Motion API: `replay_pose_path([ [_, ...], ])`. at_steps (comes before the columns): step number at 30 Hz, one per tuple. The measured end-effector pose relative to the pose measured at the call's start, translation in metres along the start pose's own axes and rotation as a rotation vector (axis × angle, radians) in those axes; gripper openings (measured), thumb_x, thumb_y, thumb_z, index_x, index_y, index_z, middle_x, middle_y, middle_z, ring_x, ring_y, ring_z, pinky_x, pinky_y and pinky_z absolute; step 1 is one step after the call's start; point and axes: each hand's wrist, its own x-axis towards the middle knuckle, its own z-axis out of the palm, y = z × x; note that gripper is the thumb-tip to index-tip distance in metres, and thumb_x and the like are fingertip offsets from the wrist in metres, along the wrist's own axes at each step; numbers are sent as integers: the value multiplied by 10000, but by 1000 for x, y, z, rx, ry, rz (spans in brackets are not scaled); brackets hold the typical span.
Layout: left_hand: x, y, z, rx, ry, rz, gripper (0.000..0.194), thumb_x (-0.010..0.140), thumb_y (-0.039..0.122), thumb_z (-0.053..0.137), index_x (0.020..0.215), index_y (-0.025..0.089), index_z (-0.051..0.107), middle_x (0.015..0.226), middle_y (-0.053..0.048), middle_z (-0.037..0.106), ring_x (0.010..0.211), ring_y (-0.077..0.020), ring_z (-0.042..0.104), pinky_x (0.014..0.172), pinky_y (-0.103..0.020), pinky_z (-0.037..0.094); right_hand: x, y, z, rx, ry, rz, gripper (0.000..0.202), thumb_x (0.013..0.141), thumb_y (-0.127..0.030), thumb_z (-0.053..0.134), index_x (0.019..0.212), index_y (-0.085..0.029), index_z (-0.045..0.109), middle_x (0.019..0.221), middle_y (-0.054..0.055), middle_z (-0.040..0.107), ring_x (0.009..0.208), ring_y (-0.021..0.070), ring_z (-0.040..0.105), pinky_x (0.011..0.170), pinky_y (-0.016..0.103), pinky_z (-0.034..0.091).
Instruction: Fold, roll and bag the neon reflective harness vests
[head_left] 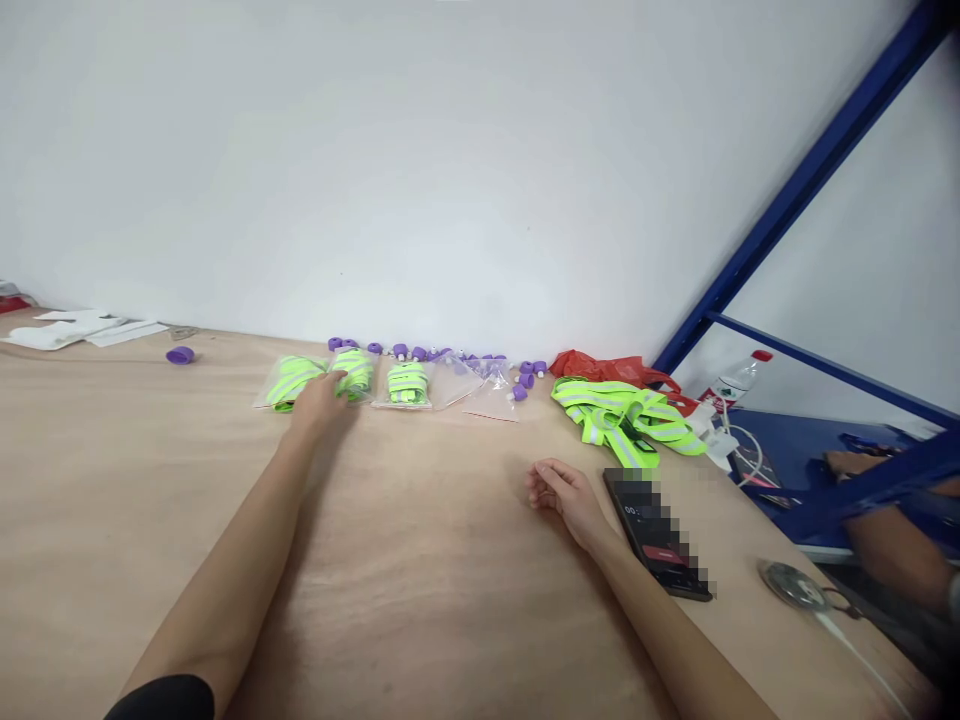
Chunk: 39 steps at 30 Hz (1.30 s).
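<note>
My left hand (319,402) reaches to the row of clear bags near the wall. Its fingertips close on the near left edge of a bag of neon yellow-green reflective strap (355,372). Beneath and left of that hand lies another strap-filled bag (294,382); a third bag (408,384) sits to the right. My right hand (564,496) rests on the tabletop with loosely curled fingers, holding nothing, left of a phone (657,532). Beyond it lies a heap of loose reflective straps (619,412) with a dark buckle. Flat clear bags (491,398) lie between the third bag and the heap.
Several purple caps (420,354) line the wall, and one purple cap (180,355) lies apart at left. A red plastic bag (600,366) is behind the straps. White papers (67,328) lie far left. At right are a bottle (739,380), a blue frame (806,165) and another person's arm (896,550).
</note>
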Motion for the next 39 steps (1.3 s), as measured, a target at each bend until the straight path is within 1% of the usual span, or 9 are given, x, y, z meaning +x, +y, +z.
replay_pose_path([
  [6,1,22,-27,-61,131,-105,256,905,278,490,995,191,713,1115,-135,722,1055,-371,632,855,-485,480,1,0,0,-16,0,-8,457,647,-593,832,764,-174,694,734,30,672,581,142,615,546,269,509],
  [11,-3,61,-87,-119,214,-113,237,899,332,520,994,217,704,1071,-98,729,1079,-382,622,908,-514,454,1,0,0,-25,-8,-18,452,664,-589,821,771,-169,691,741,35,667,585,148,612,551,278,512],
  [17,-36,126,-135,-387,-125,80,212,766,368,643,834,189,732,794,-27,731,745,-251,708,691,-356,567,-5,-2,3,-100,-17,-90,447,716,-603,776,879,-193,701,809,46,683,645,173,627,623,315,531],
  [20,-54,155,-124,-619,-399,158,210,725,346,681,806,158,727,789,-55,742,669,-234,718,558,-295,562,-13,-1,13,-236,-108,-269,652,614,-564,863,1143,-230,676,1099,103,711,992,266,669,894,403,531],
  [23,-69,180,-102,-785,-627,245,162,725,306,694,780,155,719,720,-57,729,649,-224,719,514,-258,532,-23,1,27,-344,-224,-427,1022,450,-475,960,1362,-241,562,1408,143,579,1315,355,517,1110,483,395],
  [27,-84,202,-72,-1018,-904,254,188,748,347,728,774,162,706,772,-65,735,636,-197,697,493,-244,493,-33,8,39,-366,-285,-325,652,554,-405,923,1146,-237,704,1173,104,723,1105,348,655,984,479,505],
  [29,-87,208,-55,-1121,-910,215,304,775,458,727,763,155,710,807,-78,737,642,-178,674,530,-250,493,-33,11,40,-325,-260,-239,402,625,-430,872,952,-230,751,987,86,769,932,319,706,866,452,561],
  [33,-88,210,-20,-1359,-868,36,599,803,725,591,950,166,750,1037,-109,747,896,-219,685,694,-266,510,-26,10,35,-160,-85,-147,459,600,-529,861,920,-217,758,942,93,783,868,313,722,792,432,585],
  [39,-96,214,8,-1343,-772,91,499,720,575,795,989,157,752,932,-75,758,826,-220,676,710,-273,499,-21,3,29,-142,-68,-110,572,586,-677,817,911,-210,769,949,87,781,897,321,710,772,393,580],
])
